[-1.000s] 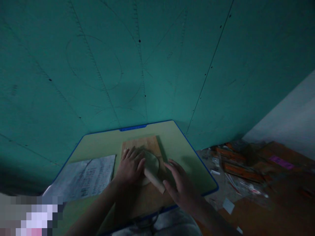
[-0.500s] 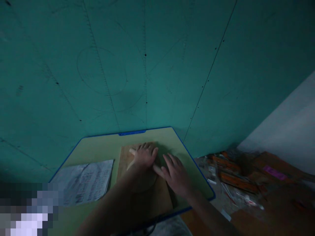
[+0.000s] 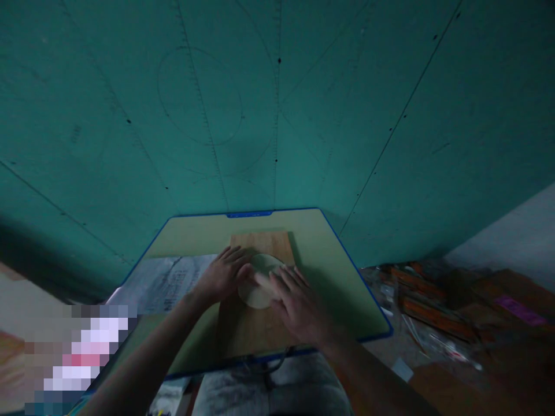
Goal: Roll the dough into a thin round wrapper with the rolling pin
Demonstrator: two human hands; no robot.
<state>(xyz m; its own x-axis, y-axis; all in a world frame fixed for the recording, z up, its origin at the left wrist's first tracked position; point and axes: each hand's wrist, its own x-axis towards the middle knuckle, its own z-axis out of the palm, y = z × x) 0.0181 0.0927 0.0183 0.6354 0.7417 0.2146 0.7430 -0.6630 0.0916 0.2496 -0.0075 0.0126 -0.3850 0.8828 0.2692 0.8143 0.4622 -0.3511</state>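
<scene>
In front of you lies a flat, pale round of dough [image 3: 252,297], smooth and thin-looking, its edge a clean, near-circular curve wherever your hands leave it showing. It sits on the middle part of a light brown wooden board [image 3: 260,334], and a pale rolling pin [image 3: 265,283] lies slantwise across it, partly hidden under your fingers. Your left hand [image 3: 225,274] is palm down at the pin's far left end, fingers stretched out and slightly spread, the thumb near the dough. Your right hand [image 3: 299,306] lies over the other end, fingers extended and close together; you cannot tell how firmly either presses. The board rests on a pale table [image 3: 342,289] with a blue rim, and written paper sheets [image 3: 173,280] lie to the left of the board, near your left hand. On the floor to your right, clear plastic packaging [image 3: 451,346] lies beside brown cardboard [image 3: 489,292] with a pink strip [image 3: 520,310]; what the packaging holds is too dark to make out
</scene>
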